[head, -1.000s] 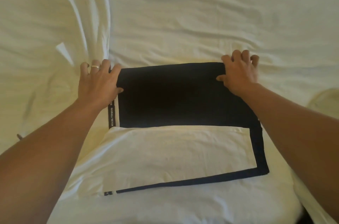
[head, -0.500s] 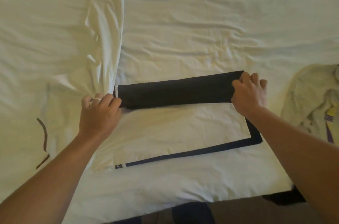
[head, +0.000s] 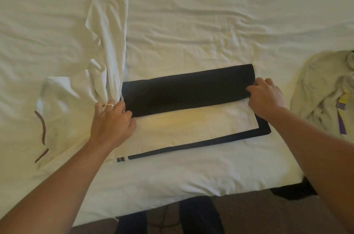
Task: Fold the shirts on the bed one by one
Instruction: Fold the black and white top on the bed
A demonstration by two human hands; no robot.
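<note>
Gripping the two ends of the black fold, the left hand (head: 112,119) and right hand (head: 265,96) curl their fingers (head: 252,88) round the black-and-white shirt (head: 187,107), which lies between them on the bed (head: 191,13). Beyond the left fingers sprawls a white shirt (head: 107,42); well right of the right hand lies a crumpled cream garment (head: 321,88).

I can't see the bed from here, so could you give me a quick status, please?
Both hands, left and right, gripping the black shirt ends. Half folded over itself. White shirt touching left hand.
</note>
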